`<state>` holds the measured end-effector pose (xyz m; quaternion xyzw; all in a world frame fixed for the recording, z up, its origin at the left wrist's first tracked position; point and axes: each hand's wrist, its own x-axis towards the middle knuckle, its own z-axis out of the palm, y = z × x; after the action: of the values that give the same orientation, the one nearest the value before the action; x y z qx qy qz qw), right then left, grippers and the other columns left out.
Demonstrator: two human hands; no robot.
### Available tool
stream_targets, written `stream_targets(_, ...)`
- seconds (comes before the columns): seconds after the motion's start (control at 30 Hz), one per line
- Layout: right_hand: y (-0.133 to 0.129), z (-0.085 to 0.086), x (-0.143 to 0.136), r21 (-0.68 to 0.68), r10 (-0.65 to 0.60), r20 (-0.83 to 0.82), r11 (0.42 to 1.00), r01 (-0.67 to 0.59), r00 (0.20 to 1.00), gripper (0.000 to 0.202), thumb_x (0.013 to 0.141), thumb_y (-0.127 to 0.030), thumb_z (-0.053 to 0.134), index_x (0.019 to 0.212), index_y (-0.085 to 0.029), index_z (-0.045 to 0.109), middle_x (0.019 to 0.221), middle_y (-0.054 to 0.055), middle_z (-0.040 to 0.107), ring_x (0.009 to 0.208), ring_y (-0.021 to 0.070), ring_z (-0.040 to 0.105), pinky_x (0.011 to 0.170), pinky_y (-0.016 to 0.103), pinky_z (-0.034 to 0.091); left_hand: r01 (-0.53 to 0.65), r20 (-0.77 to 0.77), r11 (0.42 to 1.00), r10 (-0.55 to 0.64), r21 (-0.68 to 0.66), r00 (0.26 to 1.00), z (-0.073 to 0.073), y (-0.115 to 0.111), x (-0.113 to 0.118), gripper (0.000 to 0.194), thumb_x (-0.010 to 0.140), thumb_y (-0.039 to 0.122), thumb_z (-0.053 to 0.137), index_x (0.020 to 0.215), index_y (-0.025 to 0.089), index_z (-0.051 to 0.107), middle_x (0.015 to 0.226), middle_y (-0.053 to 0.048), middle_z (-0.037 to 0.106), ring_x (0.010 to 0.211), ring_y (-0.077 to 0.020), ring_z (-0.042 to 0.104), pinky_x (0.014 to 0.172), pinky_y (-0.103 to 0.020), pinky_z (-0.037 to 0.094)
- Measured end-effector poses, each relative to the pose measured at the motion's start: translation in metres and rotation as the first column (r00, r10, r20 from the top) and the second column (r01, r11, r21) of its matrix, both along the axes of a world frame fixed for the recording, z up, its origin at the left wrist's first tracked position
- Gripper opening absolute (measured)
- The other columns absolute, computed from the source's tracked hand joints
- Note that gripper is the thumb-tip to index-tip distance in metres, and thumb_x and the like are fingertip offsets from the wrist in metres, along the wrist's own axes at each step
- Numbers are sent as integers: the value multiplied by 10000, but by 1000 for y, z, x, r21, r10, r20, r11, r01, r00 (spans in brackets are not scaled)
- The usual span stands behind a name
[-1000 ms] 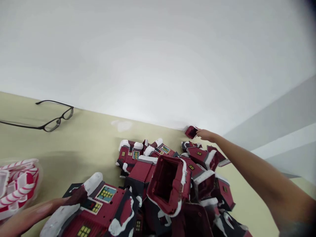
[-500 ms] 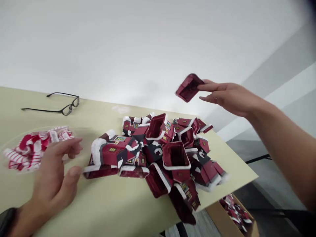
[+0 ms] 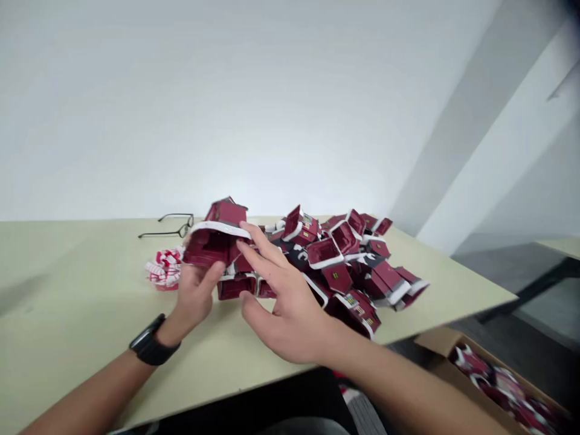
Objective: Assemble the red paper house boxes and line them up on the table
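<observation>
A dark red house-shaped piece (image 3: 226, 212) with a white rim is held up above the table, its hollow open side facing me. My left hand (image 3: 194, 296) grips its lower left part, thumb at the rim. The fingertips of my right hand (image 3: 283, 299) touch its right edge, with the fingers spread and the thumb apart. Behind and to the right lies a heap of similar red houses (image 3: 338, 278) with white snowy edges, some showing hollow bases. Part of the heap is hidden behind my hands.
Black-framed glasses (image 3: 182, 231) and a red-and-white striped bundle (image 3: 165, 269) lie at the left on the pale table (image 3: 67, 314). A cardboard box (image 3: 441, 342) holding more red and white pieces stands below the table's right side. A wall rises behind.
The right hand has brought the red piece down and left from above the heap. My left hand has moved right and taken hold of it. The view has shifted.
</observation>
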<state>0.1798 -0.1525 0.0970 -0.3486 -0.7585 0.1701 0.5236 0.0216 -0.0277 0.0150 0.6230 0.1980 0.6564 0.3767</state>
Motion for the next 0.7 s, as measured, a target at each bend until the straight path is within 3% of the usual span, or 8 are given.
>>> stream_targets(0.1,19,-17,-4,-53,38,-109,998,-44,993,499,895,-183,634,1356,-371,664,1636,-14,442,1525,265,423,1271,557,359,-89,-15,993,88,-82,996,-1,9,-2,554,926,468,722,1392,201,589,1232,-111,731,1177,-269,690,1092,-462,552)
stream_targets(0.2,44,-25,-5,-177,80,-309,974,-140,948,162,911,-314,669,1065,-303,720,1589,8,498,1445,275,513,1148,516,509,-182,-7,983,182,-32,983,2,16,-5,570,976,439,649,1477,196,529,1373,-136,671,1272,-267,647,1177,-482,484)
stream_targets(0.23,51,-27,-6,-213,68,-374,964,-157,925,168,896,-368,700,1043,-289,690,1588,24,492,1420,281,533,1116,507,532,-217,-17,976,216,-2,976,3,18,-7,569,995,424,616,1508,205,501,1443,-142,627,1316,-267,622,1194,-477,468)
stream_targets(0.33,67,-31,-10,-296,21,-520,933,-203,854,544,811,-470,802,1259,-309,539,1586,93,468,1336,284,592,1095,501,539,-322,-146,934,344,152,928,-1,21,-14,596,1031,344,524,1600,239,386,1600,-143,484,1442,-278,520,1218,-468,444)
stream_targets(0.43,73,-33,-11,-288,20,-560,933,-217,828,892,751,-445,867,1463,-327,342,1513,132,518,1269,277,627,1117,505,519,-262,-372,879,416,399,830,-5,21,-21,688,1017,238,480,1662,244,241,1670,-149,377,1502,-291,451,1220,-463,442)
stream_targets(0.57,75,-34,0,-163,-117,-570,986,27,814,859,776,-418,846,1487,-315,375,1489,126,526,1278,289,608,1125,506,508,9,-500,722,471,692,727,10,23,-35,870,936,219,556,1684,258,111,1731,-135,229,1559,-324,345,1255,-503,386)
stream_targets(0.63,77,-36,11,-93,-216,-581,975,200,785,765,825,-433,800,1476,-313,416,1548,116,477,1359,288,553,1171,497,468,-71,-435,670,554,739,710,27,28,-50,852,911,246,577,1667,248,183,1698,-138,315,1504,-328,421,1239,-525,386)
stream_targets(0.7,80,-39,21,-70,-314,-580,938,339,751,718,864,-459,753,1485,-312,427,1591,104,437,1415,281,507,1211,498,423,-224,-443,677,660,701,607,46,36,-69,666,920,300,566,1565,209,422,1511,-146,567,1325,-325,575,1158,-525,445)
